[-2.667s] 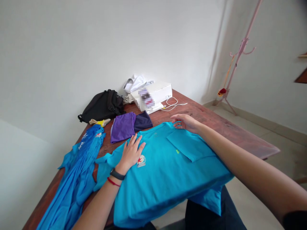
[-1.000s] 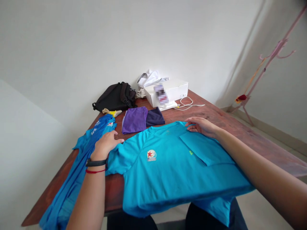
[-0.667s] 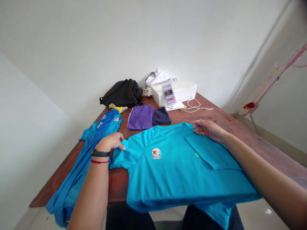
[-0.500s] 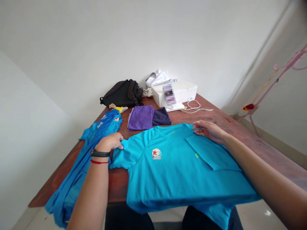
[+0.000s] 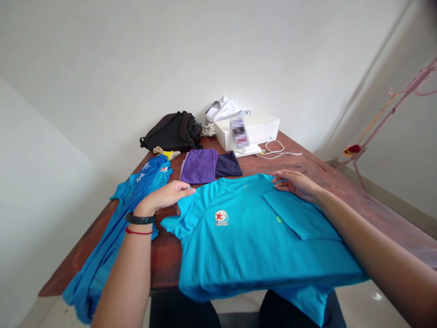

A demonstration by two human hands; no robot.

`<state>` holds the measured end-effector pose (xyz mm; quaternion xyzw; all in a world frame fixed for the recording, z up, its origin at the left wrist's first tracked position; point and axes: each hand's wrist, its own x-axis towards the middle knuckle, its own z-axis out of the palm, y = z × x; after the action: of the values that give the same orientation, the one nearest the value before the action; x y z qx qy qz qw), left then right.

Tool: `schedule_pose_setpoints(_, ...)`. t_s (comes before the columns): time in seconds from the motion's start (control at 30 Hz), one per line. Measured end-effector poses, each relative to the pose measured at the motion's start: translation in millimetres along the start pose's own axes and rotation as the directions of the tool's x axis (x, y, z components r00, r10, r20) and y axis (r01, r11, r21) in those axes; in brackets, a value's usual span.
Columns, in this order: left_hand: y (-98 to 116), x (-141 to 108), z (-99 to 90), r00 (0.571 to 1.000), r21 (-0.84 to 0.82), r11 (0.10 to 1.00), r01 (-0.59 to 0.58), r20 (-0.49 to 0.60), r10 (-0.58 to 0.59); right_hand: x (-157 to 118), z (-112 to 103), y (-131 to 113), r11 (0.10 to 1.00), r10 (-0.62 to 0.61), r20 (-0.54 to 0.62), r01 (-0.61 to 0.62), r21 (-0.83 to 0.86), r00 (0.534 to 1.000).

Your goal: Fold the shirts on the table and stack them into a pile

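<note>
The turquoise T-shirt (image 5: 252, 246) lies chest up across the near edge of the wooden table (image 5: 167, 269), its lower part draping over and a loose corner hanging at the right. Bare wood shows left of its body, between it and the long blue garment (image 5: 112, 237), which also drops over the near edge. The widest open room is at the right, beyond the right forearm; only a narrow strip separates the neckline from the folded purple cloth (image 5: 199, 166).

The neckline points far, so the shirt's body axis runs near to far. The left sleeve extends left, while a flat fabric panel lies folded inward at the right.

The left hand (image 5: 170, 193) holds its thumb and fingertips close together at that sleeve's far edge; I cannot tell whether cloth is pinched. The right hand (image 5: 296, 184) rests by the far right shoulder, fingers curved and slightly spread.

Farther back are a navy cloth (image 5: 228, 165), a white cable (image 5: 282, 153), a black backpack (image 5: 172, 132) and a white box (image 5: 261, 129).
</note>
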<state>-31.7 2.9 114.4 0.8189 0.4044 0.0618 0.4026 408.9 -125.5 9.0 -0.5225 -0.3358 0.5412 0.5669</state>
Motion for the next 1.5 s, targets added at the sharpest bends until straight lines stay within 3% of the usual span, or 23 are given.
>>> schedule_pose_setpoints(0.13, 13.8, 7.3, 22.0, 0.974, -0.285, 0.958, 0.012, 0.221, 0.054, -0.7, 0.4, -0.6, 1.000, 0.000, 0.006, 0.000, -0.009, 1.000)
schedule_pose_setpoints(0.23, 19.1, 13.6, 42.7, 0.962, -0.446, 0.892, 0.069, 0.268, 0.060, -0.5, -0.2, 0.4, 1.000, -0.003, 0.001, 0.003, -0.005, 1.000)
schedule_pose_setpoints(0.33, 21.0, 17.9, 60.3, 0.930, -0.492, 0.863, 0.114, 0.359, 0.082, 0.4, -1.4, 2.1, 1.000, -0.011, 0.004, 0.011, -0.016, 1.000)
schedule_pose_setpoints(0.43, 21.3, 20.3, 70.4, 0.892, -0.435, 0.896, 0.090, 0.434, 0.122, 1.5, -3.2, 3.6, 1.000, -0.012, 0.001, 0.012, -0.027, 1.000)
schedule_pose_setpoints(0.5, 20.4, 22.0, 72.9, 0.898, -0.389, 0.921, 0.022, 0.413, 0.153, 1.9, -3.9, 4.0, 1.000, -0.012, 0.007, 0.013, -0.028, 1.000)
schedule_pose_setpoints(0.63, 16.0, 27.4, 72.7, 0.940, -0.336, 0.934, -0.124, 0.263, 0.220, 1.1, -2.7, 2.9, 0.999, -0.006, 0.017, 0.007, -0.040, 1.000)
schedule_pose_setpoints(0.77, 12.7, 31.8, 73.1, 0.962, -0.282, 0.946, -0.160, 0.170, 0.213, 0.0, -0.7, 1.6, 0.999, -0.009, 0.011, 0.009, -0.046, 1.000)
schedule_pose_setpoints(1.23, 14.8, 32.6, 83.2, 0.976, -0.129, 0.974, -0.185, 0.091, 0.198, 1.9, -2.1, 3.7, 0.998, -0.011, 0.018, 0.012, -0.058, 1.000)
schedule_pose_setpoints(1.5, 16.1, 32.4, 84.8, 0.975, -0.011, 0.981, -0.192, 0.113, 0.193, 0.5, 1.6, 1.0, 0.999, 0.003, 0.002, -0.003, -0.053, 1.000)
